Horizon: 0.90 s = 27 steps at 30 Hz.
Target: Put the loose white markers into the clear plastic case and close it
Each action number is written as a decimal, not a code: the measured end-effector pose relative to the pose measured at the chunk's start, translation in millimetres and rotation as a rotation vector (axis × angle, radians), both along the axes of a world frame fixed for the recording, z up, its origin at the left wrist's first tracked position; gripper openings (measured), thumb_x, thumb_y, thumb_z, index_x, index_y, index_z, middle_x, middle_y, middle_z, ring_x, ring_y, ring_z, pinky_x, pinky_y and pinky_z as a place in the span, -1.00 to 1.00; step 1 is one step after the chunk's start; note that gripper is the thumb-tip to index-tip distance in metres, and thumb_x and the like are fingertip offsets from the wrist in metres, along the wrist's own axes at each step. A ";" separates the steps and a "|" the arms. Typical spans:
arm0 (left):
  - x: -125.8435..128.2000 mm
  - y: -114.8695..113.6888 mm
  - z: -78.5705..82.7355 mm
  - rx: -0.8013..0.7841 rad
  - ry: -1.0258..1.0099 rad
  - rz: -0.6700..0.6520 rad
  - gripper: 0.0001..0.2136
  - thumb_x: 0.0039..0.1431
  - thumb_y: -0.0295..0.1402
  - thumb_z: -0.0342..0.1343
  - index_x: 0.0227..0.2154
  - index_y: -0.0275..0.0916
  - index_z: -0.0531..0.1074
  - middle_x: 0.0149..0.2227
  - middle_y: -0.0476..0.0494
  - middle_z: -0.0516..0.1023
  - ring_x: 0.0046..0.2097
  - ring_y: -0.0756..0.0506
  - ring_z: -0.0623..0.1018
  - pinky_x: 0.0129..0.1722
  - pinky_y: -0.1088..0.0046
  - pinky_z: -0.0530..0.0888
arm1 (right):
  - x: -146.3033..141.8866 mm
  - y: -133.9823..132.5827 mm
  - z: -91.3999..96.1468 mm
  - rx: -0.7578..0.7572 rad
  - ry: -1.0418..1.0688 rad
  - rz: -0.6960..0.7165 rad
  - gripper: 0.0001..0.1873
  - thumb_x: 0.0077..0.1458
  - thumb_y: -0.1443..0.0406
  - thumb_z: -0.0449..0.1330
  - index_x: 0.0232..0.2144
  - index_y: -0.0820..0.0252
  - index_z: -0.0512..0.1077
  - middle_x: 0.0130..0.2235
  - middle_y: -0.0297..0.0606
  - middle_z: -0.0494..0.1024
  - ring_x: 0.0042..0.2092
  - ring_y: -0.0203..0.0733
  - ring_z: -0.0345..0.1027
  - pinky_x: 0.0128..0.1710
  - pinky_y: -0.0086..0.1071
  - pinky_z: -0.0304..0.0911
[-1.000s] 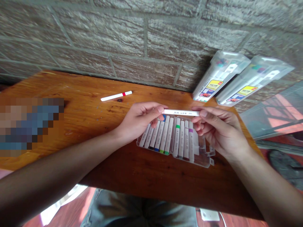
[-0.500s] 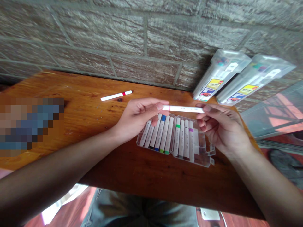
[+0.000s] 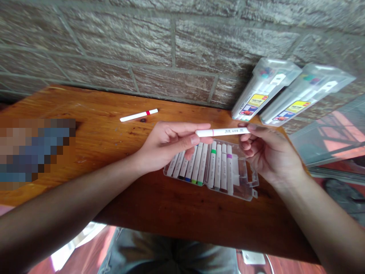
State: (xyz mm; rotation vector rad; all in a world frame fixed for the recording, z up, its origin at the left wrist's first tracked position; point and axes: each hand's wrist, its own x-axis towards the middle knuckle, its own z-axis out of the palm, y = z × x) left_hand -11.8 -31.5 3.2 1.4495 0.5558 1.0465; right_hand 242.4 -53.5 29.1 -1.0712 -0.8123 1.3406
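- My right grip [image 3: 270, 154] pinches the white marker [image 3: 228, 131] by its right end, mid-frame.
- My left grip [image 3: 165, 146] is parted around its left end; contact I can't tell.
- Below, an open case [image 3: 243, 193] holds pens [image 3: 211, 169] on the worktop [image 3: 88, 129].

A white marker [image 3: 222, 132] with a thin pink ring and dark lettering crosses the centre of the frame, above a row of white markers [image 3: 212, 163] banded green and purple at right and tipped black, blue, lime and green at left, in a clear case [image 3: 242, 192]. A red-banded, dark-tipped white pen [image 3: 138, 115] lies left of centre. At upper right, clear boxes [image 3: 265, 85] bear labels [image 3: 258, 100] in yellow, dark blue and red. Pale mortar lines cross the rough grey-brown block wall [image 3: 128, 49]; the worktop [image 3: 94, 114] is grained orange-brown, darkening toward lower centre. Faded blue jeans [image 3: 168, 253] show at bottom.
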 end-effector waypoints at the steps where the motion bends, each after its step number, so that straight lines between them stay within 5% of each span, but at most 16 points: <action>1: 0.0 -0.4 0.9 0.014 0.010 0.003 -0.67 0.28 -0.27 0.35 0.08 -0.18 0.67 -0.10 -0.30 0.77 -0.51 0.05 0.51 -0.48 0.51 0.49 | -0.1 0.0 0.0 -0.004 0.002 -0.002 -0.81 -0.10 0.34 0.51 -0.37 0.31 0.67 -0.56 -0.36 0.58 -0.61 -0.45 0.37 -0.69 -0.66 0.24; 16: 1.9 -2.1 3.1 0.002 0.047 0.046 -0.68 0.19 -0.24 0.42 -0.01 -0.19 0.71 -0.19 -0.28 0.78 -0.55 0.04 0.51 -0.51 0.50 0.48 | -1.8 -0.2 0.1 0.001 -0.021 0.009 -0.82 -0.11 0.33 0.51 -0.39 0.30 0.68 -0.58 -0.36 0.57 -0.63 -0.43 0.37 -0.72 -0.67 0.23; 27: 2.5 1.3 -4.8 -0.157 -0.132 -0.040 -0.72 0.21 -0.13 0.40 -0.10 -0.13 0.74 -0.19 -0.27 0.78 -0.51 0.04 0.49 -0.47 0.48 0.47 | -1.1 -2.1 0.4 0.018 0.007 0.044 -0.76 -0.15 0.32 0.56 -0.37 0.31 0.69 -0.58 -0.37 0.58 -0.62 -0.43 0.38 -0.71 -0.67 0.27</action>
